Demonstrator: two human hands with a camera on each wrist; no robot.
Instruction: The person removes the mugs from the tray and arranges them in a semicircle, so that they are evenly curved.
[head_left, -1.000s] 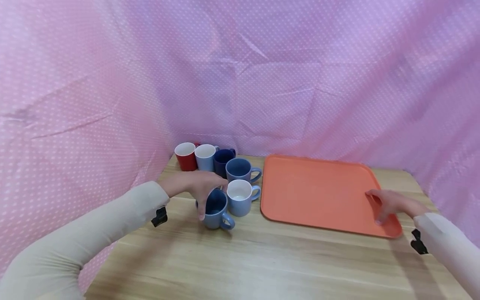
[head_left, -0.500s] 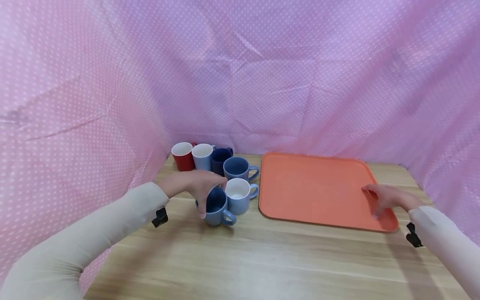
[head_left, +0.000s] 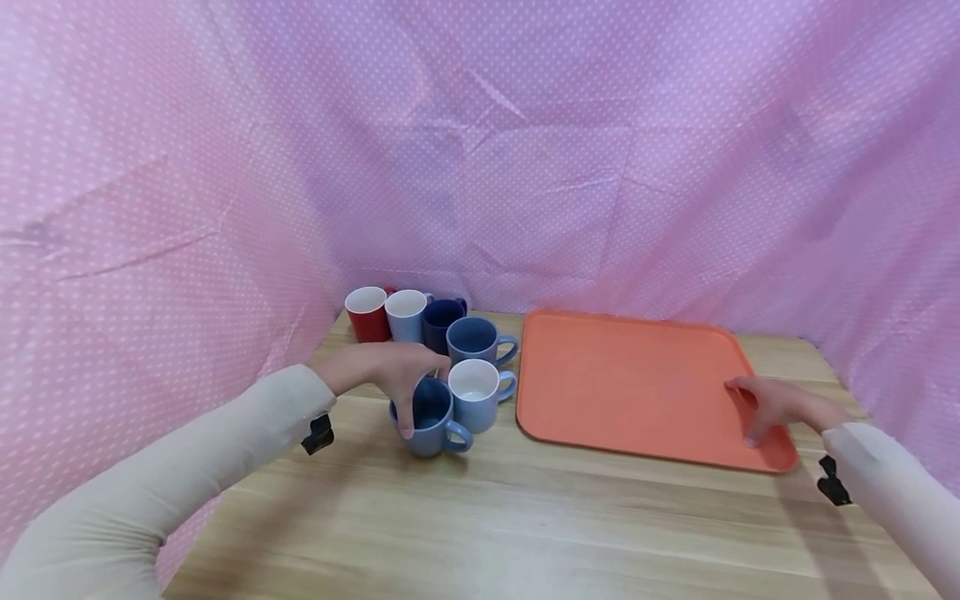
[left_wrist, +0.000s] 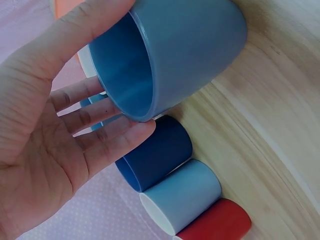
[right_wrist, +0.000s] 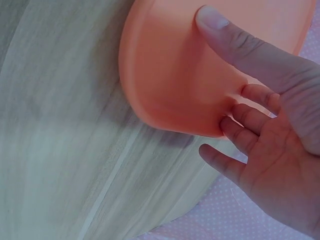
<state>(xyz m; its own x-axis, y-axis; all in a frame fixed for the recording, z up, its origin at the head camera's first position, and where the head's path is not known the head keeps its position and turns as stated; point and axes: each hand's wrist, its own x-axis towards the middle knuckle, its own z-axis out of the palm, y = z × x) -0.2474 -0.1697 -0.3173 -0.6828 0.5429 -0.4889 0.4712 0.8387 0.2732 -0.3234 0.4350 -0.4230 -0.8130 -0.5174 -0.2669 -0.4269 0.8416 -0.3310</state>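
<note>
My left hand [head_left: 393, 373] spans the top of a grey-blue mug [head_left: 429, 439] from above, thumb on one side of its rim and fingers on the other. Up close in the left wrist view, the fingertips [left_wrist: 145, 129] touch the wall of the mug near its lip. The mug appears upright on the table, its handle pointing right. Directly behind it stands a light-blue mug with a white inside [head_left: 476, 406]. At the far right, my right hand [head_left: 776, 406] rests at the right end of an orange tray [head_left: 630, 383], thumb over its surface and loosely bent fingers at its rim.
Behind these stand another grey-blue mug [head_left: 468, 346], a dark navy mug [head_left: 440, 327], a pale blue mug [head_left: 406, 325] and a red mug [head_left: 369, 325], close together. The wooden table [head_left: 525, 525] meets a pink dotted cloth [head_left: 540, 208] at the back and sides.
The whole head view shifts slightly. My left hand stays on the grey-blue mug and my right hand stays at the tray; no object clearly moves.
</note>
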